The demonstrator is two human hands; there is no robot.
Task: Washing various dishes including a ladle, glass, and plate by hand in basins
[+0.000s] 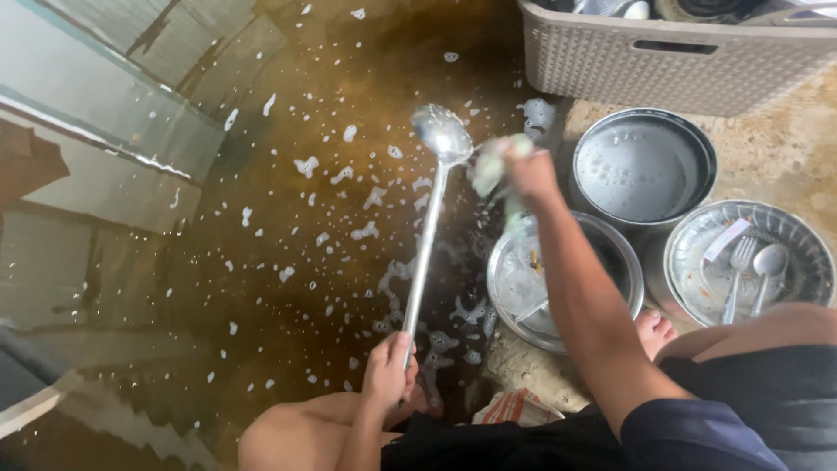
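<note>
Here, nearest the camera at about six o'clock, the left hand point(389, 368) is closed tight around the end of a long steel ladle point(429, 228), whose handle runs up and away to the bowl at twelve o'clock over the wet, foam-flecked floor point(288, 218). At one o'clock from that bowl, the right hand point(528, 171) is closed on a pale green sponge point(490, 164), which sits just beside the ladle's bowl, touching it or very nearly; motion blur keeps me from saying which.

The step in hand looks like scrubbing the ladle's bowl with soap. The next move likely calls for a firm hold on the handle while the sponge works round the bowl, inside and back.

Under the right forearm, at three o'clock from the left hand, a steel basin point(602, 240) holds water and a few utensils. Right of it, a dish point(785, 228) holds a fork and spoon. Beyond these, a pot point(643, 166) holds soapy water, and farthest, at the top edge, stands a grey basket point(671, 78) with washed ware.
</note>
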